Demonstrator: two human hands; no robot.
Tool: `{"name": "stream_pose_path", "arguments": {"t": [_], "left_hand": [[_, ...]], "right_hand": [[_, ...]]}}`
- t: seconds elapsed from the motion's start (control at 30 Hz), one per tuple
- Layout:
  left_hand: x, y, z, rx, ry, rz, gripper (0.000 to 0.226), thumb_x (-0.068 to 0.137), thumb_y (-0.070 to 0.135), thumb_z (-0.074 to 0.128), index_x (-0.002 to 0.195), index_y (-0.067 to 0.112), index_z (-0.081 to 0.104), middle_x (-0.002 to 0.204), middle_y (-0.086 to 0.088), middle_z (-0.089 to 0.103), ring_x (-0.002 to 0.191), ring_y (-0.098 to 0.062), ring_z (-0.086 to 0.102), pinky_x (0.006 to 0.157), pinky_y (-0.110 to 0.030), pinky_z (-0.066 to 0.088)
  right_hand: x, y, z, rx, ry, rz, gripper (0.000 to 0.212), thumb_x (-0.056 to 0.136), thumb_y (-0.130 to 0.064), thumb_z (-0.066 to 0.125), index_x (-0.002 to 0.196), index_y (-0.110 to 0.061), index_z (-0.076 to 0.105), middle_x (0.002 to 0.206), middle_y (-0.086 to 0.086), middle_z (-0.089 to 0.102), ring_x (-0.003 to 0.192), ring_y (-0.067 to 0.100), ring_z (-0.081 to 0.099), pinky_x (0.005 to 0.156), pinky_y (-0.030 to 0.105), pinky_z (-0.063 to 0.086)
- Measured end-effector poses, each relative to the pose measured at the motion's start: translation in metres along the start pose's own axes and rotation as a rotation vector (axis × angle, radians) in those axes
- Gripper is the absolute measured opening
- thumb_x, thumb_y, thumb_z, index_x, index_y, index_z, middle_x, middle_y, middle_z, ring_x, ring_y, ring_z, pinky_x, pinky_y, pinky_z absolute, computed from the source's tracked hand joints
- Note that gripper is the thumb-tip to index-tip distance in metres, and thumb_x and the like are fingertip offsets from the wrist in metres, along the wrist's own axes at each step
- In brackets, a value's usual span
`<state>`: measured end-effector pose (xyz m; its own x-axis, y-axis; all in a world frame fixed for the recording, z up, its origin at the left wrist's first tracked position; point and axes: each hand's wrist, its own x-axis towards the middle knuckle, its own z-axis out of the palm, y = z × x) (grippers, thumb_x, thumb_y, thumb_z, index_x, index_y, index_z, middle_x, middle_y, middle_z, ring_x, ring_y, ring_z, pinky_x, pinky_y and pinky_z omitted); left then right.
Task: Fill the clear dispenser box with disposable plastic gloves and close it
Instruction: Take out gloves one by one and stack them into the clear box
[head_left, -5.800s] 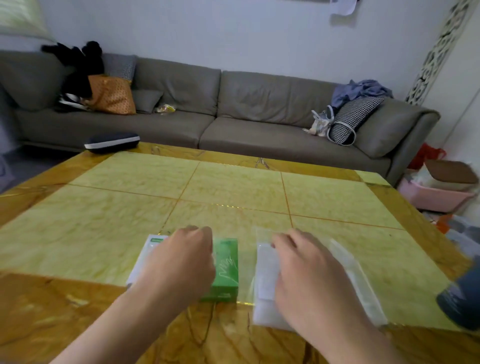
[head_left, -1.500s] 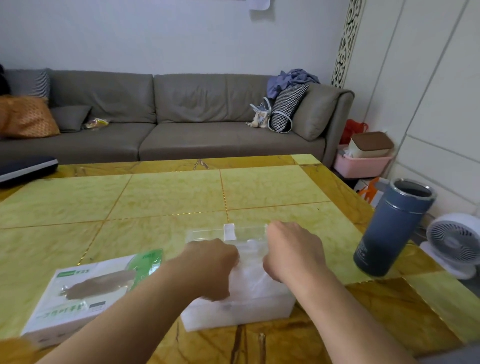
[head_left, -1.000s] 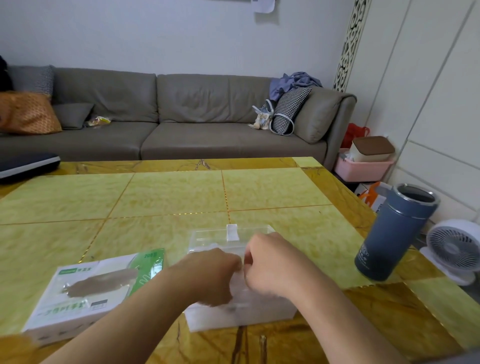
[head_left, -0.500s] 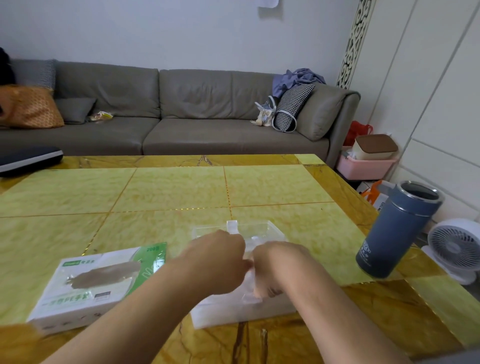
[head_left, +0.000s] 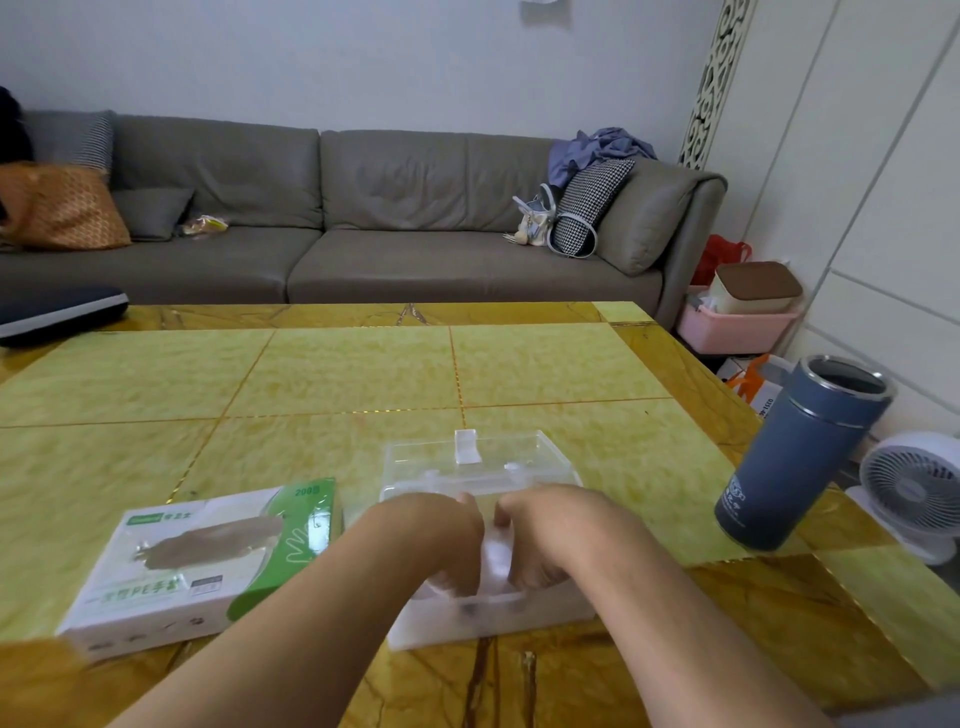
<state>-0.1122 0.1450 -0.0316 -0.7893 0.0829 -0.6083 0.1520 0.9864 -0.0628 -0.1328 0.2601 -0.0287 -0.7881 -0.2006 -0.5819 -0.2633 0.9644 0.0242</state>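
The clear dispenser box (head_left: 475, 465) stands near the table's front edge, its transparent lid up at the far side with a white tab. A whitish stack of plastic gloves (head_left: 496, 558) shows inside it, between my hands. My left hand (head_left: 439, 543) and my right hand (head_left: 540, 540) are side by side over the box's front part, fingers curled down onto the gloves. My fingertips are hidden, so the exact grip is unclear. Left of the dispenser lies the white and green glove carton (head_left: 202, 558), flat on the table.
A blue steel tumbler (head_left: 802, 452) stands open-topped at the table's right edge. A dark flat case (head_left: 57, 312) lies at the far left corner. A grey sofa (head_left: 363, 218) runs behind the table; a small white fan (head_left: 914, 493) sits on the floor to the right.
My hands have come together over the box and moved toward its front, pressing the gloves lower. The far part of the box now shows bare. The carton has not moved.
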Motion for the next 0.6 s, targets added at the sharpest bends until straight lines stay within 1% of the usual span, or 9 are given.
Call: {"name": "stream_pose_path", "arguments": {"t": [0.07,0.13,0.23,0.33,0.4,0.43,0.5,0.53,0.6], "left_hand": [[0.004,-0.001,0.004,-0.028,-0.01,0.006,0.095,0.097,0.019,0.062,0.161,0.005,-0.006,0.133,-0.017,0.062,0.112,-0.033,0.064,0.077,-0.035,0.048],[0.006,-0.003,0.007,-0.06,-0.002,0.02,0.096,0.096,0.017,0.062,0.16,0.004,-0.008,0.132,-0.017,0.063,0.11,-0.032,0.064,0.078,-0.035,0.048],[0.005,-0.005,0.009,-0.092,0.013,0.047,0.094,0.097,0.012,0.059,0.159,0.002,-0.011,0.123,-0.018,0.067,0.103,-0.032,0.067,0.075,-0.035,0.048],[0.008,-0.007,0.011,-0.107,0.03,0.061,0.096,0.096,0.012,0.061,0.16,0.002,-0.009,0.122,-0.018,0.068,0.105,-0.033,0.068,0.076,-0.035,0.05],[0.009,-0.009,0.012,-0.109,0.046,0.069,0.095,0.095,0.012,0.061,0.161,0.002,-0.006,0.121,-0.017,0.067,0.1,-0.031,0.066,0.075,-0.034,0.049],[0.01,-0.008,0.012,-0.104,0.055,0.076,0.094,0.095,0.012,0.062,0.161,0.002,-0.004,0.12,-0.017,0.067,0.097,-0.03,0.065,0.074,-0.034,0.05],[0.012,-0.009,0.012,-0.1,0.063,0.086,0.092,0.095,0.015,0.063,0.16,0.001,0.0,0.118,-0.018,0.068,0.097,-0.031,0.066,0.074,-0.036,0.052],[0.013,-0.011,0.013,-0.102,0.063,0.091,0.091,0.095,0.016,0.064,0.16,0.0,0.003,0.114,-0.017,0.069,0.097,-0.031,0.068,0.071,-0.036,0.052],[0.012,-0.014,0.011,-0.114,0.078,0.119,0.074,0.094,0.02,0.064,0.154,-0.002,0.027,0.105,-0.013,0.073,0.087,-0.027,0.068,0.065,-0.035,0.053]], "right_hand": [[-0.003,0.001,0.002,0.046,0.01,-0.002,0.061,0.093,-0.023,0.072,0.15,-0.022,0.051,0.14,0.005,0.06,0.115,0.028,0.065,0.095,0.038,0.057],[-0.005,0.003,0.008,0.101,0.054,0.008,0.058,0.089,-0.024,0.076,0.145,-0.021,0.058,0.134,0.004,0.064,0.11,0.027,0.068,0.091,0.037,0.059],[-0.015,0.005,0.015,0.133,0.276,0.015,0.043,0.082,-0.022,0.079,0.124,-0.022,0.069,0.119,-0.001,0.063,0.097,0.021,0.069,0.072,0.032,0.056],[-0.027,0.005,0.014,0.042,0.409,-0.033,0.045,0.082,-0.014,0.075,0.123,-0.028,0.064,0.124,-0.006,0.053,0.105,0.022,0.064,0.072,0.033,0.049],[-0.029,0.003,0.013,0.038,0.387,-0.045,0.039,0.083,-0.012,0.075,0.118,-0.027,0.067,0.12,-0.006,0.055,0.102,0.022,0.064,0.068,0.032,0.046],[-0.027,0.004,0.012,0.051,0.335,-0.032,0.035,0.085,-0.013,0.075,0.117,-0.025,0.07,0.118,-0.003,0.059,0.099,0.022,0.066,0.068,0.033,0.05],[-0.024,0.005,0.01,0.068,0.194,-0.01,0.033,0.088,-0.019,0.076,0.121,-0.021,0.072,0.116,0.003,0.069,0.097,0.023,0.07,0.075,0.037,0.06],[-0.022,0.006,0.007,0.066,0.15,-0.014,0.034,0.09,-0.022,0.075,0.124,-0.02,0.072,0.118,0.005,0.071,0.1,0.024,0.071,0.082,0.038,0.061],[-0.02,0.005,0.003,0.057,0.104,-0.02,0.037,0.092,-0.023,0.073,0.129,-0.02,0.068,0.124,0.005,0.07,0.104,0.025,0.069,0.084,0.037,0.057]]}}
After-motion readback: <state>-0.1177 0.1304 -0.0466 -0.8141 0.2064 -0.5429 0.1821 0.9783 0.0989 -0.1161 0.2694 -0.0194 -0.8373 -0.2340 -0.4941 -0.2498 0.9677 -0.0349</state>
